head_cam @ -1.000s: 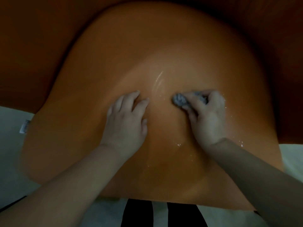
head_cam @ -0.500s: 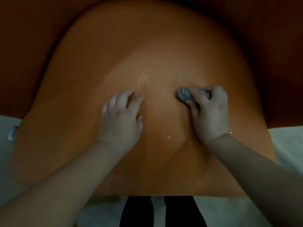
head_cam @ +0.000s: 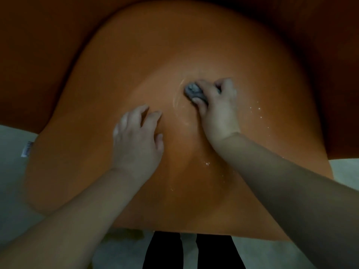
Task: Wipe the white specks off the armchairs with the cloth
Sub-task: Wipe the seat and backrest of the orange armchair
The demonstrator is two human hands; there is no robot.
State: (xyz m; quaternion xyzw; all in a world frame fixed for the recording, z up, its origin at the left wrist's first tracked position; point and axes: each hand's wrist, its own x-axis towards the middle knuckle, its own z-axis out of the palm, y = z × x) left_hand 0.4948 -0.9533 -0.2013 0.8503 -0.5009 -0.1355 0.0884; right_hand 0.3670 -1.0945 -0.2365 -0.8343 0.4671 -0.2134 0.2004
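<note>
An orange armchair seat (head_cam: 194,47) fills the head view. My right hand (head_cam: 219,107) grips a bunched grey cloth (head_cam: 193,90) and presses it on the seat's middle, beside a pale wet streak (head_cam: 176,96). My left hand (head_cam: 138,136) rests on the cushion a little nearer and to the left, fingers spread and slightly bent, holding nothing. White specks (head_cam: 256,109) dot the cushion right of my right hand. More specks (head_cam: 206,164) lie between my two forearms.
The armchair's darker orange back and sides (head_cam: 48,55) curve round the seat. Pale floor (head_cam: 11,152) shows on both sides. A small white label (head_cam: 27,149) hangs at the seat's left edge. Dark legs (head_cam: 192,251) stand below the front edge.
My right hand has carried the cloth farther up the seat and a little left, onto the wet streak. My left hand has stayed on the cushion.
</note>
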